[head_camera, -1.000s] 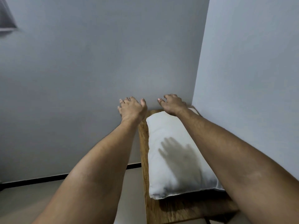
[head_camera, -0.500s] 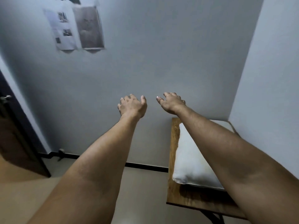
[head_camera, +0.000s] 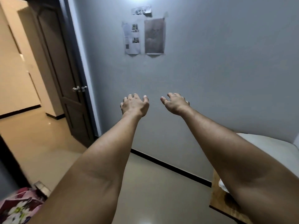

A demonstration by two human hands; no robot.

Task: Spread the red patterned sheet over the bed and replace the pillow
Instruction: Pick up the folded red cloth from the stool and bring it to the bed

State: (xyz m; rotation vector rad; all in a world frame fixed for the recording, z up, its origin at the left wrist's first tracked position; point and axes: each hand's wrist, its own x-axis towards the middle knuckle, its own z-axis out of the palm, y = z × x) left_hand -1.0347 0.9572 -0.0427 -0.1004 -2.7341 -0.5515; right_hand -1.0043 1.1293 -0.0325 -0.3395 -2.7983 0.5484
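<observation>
Both my arms reach forward in the air in front of a grey wall. My left hand [head_camera: 134,105] and my right hand [head_camera: 175,103] hang side by side with loosely curled fingers and hold nothing. The white pillow [head_camera: 275,146] lies on a wooden table [head_camera: 221,199] at the right edge, largely hidden behind my right forearm. A corner of the red flowered sheet [head_camera: 17,207] shows at the bottom left, blurred, below my left arm.
A dark door [head_camera: 64,78] stands open at the left onto a beige-floored hallway. Papers [head_camera: 144,34] are taped to the wall ahead. A black skirting strip runs along the foot of the wall above a pale tiled floor [head_camera: 153,191].
The view has swung left: the pillow and table slid from the middle to the right edge, and the door and sheet came into sight. My hands left the pillow, still empty.
</observation>
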